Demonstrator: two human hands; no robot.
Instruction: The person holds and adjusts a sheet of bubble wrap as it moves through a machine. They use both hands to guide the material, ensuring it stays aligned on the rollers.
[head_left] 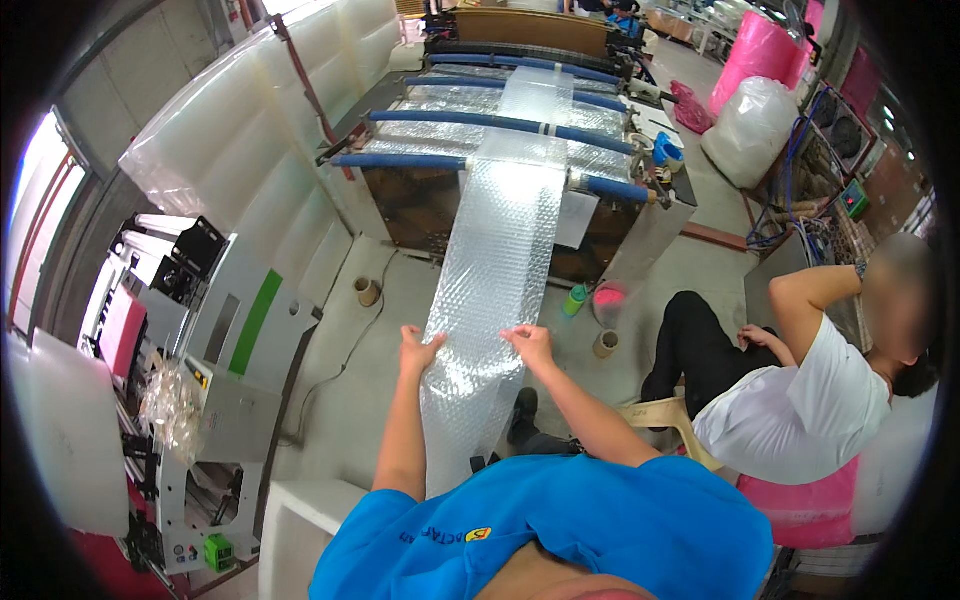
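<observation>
What seemed likeliest to go wrong was skewing: the long, clear plastic bubble-wrap strip (497, 245) hung from the front edge of the broad, brown-fronted machine (415, 205), over its long, blue, cylindrical front roller (612, 188), and an uneven pull by the two hands could have dragged it sideways and creased it. Too hard a tug might have stretched or torn the thin film. Slack could have let its lower end sag toward the dark shoe (525, 405) just beside its right edge (whose shoe, I could not tell) and be trodden on.

The left hand (420, 350) pinched the strip's left edge, thumb lying on top, its other fingers partly hidden; that forearm rose almost straight from below. The right hand (532, 345) pinched the opposite edge between thumb and forefinger, its forearm slanting in from the lower right. Both hands were nearly level, holding the strip fairly flat between them.
</observation>
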